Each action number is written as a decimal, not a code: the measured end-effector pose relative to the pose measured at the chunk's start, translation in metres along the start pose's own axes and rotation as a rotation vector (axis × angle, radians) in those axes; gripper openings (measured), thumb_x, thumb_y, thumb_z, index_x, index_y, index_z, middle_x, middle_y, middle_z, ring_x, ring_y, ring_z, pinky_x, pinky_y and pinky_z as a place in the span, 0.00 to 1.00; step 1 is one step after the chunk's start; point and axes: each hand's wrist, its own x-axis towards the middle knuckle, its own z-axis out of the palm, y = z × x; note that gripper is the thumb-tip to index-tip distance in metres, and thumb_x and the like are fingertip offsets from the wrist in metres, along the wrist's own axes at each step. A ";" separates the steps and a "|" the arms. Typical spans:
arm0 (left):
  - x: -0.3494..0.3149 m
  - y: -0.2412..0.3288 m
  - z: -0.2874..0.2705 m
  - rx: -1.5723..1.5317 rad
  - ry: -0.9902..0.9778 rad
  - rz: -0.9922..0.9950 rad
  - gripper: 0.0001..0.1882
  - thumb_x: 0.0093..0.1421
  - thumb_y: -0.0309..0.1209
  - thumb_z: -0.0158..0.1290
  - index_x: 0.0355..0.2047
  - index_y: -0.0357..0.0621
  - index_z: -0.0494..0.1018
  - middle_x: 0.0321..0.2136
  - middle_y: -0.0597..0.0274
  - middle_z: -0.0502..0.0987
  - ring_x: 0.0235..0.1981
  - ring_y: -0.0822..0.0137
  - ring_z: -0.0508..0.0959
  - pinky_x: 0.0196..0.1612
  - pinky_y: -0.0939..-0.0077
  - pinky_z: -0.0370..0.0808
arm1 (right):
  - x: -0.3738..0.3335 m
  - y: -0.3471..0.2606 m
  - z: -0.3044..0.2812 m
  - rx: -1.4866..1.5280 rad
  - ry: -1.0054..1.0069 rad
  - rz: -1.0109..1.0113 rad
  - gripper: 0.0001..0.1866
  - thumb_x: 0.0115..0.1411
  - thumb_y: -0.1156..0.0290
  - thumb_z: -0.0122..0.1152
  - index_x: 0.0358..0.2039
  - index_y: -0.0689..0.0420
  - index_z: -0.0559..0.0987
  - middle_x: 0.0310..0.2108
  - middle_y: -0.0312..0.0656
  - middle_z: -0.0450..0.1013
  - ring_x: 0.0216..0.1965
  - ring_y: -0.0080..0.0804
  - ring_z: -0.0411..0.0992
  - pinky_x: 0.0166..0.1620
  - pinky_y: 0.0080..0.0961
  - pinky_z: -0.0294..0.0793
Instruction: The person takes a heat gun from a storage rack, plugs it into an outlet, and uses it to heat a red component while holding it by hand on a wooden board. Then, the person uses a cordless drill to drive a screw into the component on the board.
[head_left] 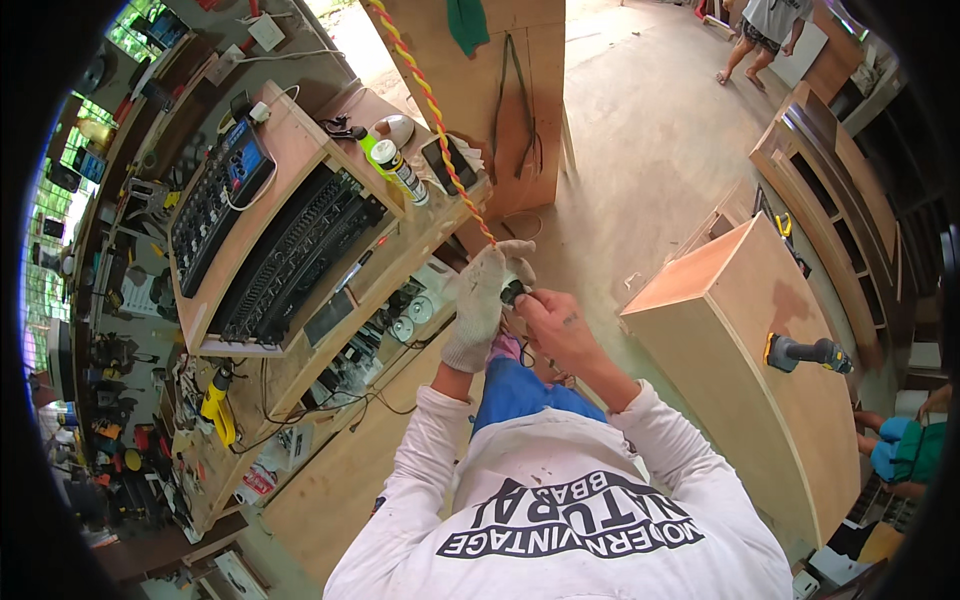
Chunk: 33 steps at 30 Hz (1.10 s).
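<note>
A twisted red-and-yellow cord (pixel 432 108) comes down from above to my hands. My left hand (pixel 480 305), in a pale knitted work glove, is closed around its lower end. My bare right hand (pixel 563 328) pinches a small black fitting (pixel 512 292) close against the gloved fingers. How the cord joins the fitting is hidden between my hands.
On my left, a wooden workbench carries an audio mixer (pixel 222 165) in a wooden case, a white tube (pixel 398 172) and a yellow power tool (pixel 217 408). To the right, a cordless power tool (pixel 805 354) sits on a plywood cabinet (pixel 745 400). Other people (pixel 765 40) are nearby.
</note>
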 end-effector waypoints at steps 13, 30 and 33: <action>-0.058 -0.059 -0.080 0.416 0.891 0.323 0.28 0.70 0.35 0.51 0.67 0.37 0.61 0.56 0.52 0.72 0.55 0.63 0.74 0.60 0.71 0.69 | 0.076 0.019 0.027 -0.271 -0.365 -0.234 0.11 0.69 0.63 0.57 0.38 0.59 0.78 0.25 0.28 0.69 0.27 0.16 0.68 0.31 0.18 0.69; -0.623 -0.310 -0.189 0.906 0.630 -1.075 0.17 0.58 0.39 0.53 0.17 0.42 0.77 0.29 0.45 0.82 0.33 0.43 0.80 0.37 0.50 0.75 | 0.205 0.034 0.108 -0.125 -0.047 -0.380 0.14 0.62 0.72 0.60 0.44 0.67 0.81 0.30 0.37 0.77 0.29 0.22 0.75 0.35 0.20 0.74; -0.660 -0.293 -0.214 0.958 0.663 -1.056 0.16 0.58 0.38 0.52 0.18 0.42 0.77 0.26 0.47 0.81 0.29 0.46 0.79 0.33 0.52 0.74 | 0.214 0.041 0.128 -0.053 -0.085 -0.320 0.15 0.61 0.71 0.61 0.45 0.67 0.81 0.32 0.38 0.79 0.30 0.23 0.76 0.37 0.20 0.74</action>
